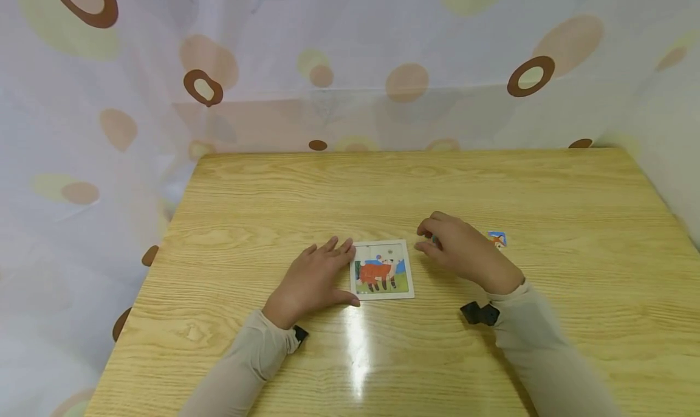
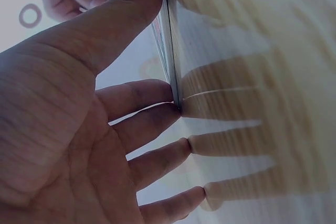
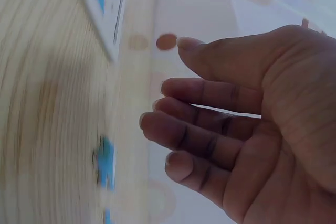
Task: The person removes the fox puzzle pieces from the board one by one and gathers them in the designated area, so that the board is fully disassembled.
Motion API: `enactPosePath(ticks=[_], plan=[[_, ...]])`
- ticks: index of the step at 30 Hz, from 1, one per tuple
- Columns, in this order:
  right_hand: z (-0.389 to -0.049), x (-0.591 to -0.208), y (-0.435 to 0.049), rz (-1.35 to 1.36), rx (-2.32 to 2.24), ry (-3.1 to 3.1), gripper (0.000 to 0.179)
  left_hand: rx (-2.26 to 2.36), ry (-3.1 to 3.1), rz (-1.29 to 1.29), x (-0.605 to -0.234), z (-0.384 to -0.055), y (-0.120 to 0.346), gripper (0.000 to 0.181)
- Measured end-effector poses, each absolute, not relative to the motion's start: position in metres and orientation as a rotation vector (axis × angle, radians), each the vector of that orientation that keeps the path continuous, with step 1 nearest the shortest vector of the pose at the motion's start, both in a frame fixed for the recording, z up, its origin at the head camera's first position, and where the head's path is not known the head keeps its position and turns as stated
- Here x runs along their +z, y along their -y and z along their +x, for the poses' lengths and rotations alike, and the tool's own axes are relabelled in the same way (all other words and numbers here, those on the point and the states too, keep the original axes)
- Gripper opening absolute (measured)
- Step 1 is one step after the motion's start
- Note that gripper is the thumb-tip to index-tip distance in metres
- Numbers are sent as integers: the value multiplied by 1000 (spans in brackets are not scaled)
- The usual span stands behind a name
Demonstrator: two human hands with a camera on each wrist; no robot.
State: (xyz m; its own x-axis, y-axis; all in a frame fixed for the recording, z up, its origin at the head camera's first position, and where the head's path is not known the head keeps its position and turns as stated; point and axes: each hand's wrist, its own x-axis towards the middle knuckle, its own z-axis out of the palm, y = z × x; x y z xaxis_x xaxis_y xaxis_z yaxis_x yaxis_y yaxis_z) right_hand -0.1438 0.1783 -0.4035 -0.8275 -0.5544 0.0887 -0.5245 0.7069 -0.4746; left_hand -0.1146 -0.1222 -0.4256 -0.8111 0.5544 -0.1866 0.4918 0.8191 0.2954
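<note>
In the head view a square picture puzzle in a pale frame (image 1: 410, 283) lies flat, showing a reddish-brown animal on green; its upper part is pale. My left hand (image 1: 314, 283) spreads over the table at its left side, the thumb at the near edge and fingertips touching the left edge. From the left wrist the frame (image 2: 172, 51) appears edge-on against those fingers. Right of the puzzle hovers my right hand (image 1: 465, 253), fingers bent loosely with nothing between them in the right wrist view. Beneath it lies a blurred blue-green puzzle piece (image 3: 106, 163).
A small puzzle piece (image 1: 497, 239) with an orange animal face on blue lies right of my right hand. The wood-grain table (image 1: 262, 204) ends at a patterned cloth (image 1: 361, 119) behind it. Small black devices (image 1: 480, 313) sit at both wrists.
</note>
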Motion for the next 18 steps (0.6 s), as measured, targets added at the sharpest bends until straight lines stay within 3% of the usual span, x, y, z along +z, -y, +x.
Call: enactPosePath(ticks=[18], plan=[[-144,-432,-96,-995,-1028,-2516,14,372,-2759,814,-423,-115,120,99]])
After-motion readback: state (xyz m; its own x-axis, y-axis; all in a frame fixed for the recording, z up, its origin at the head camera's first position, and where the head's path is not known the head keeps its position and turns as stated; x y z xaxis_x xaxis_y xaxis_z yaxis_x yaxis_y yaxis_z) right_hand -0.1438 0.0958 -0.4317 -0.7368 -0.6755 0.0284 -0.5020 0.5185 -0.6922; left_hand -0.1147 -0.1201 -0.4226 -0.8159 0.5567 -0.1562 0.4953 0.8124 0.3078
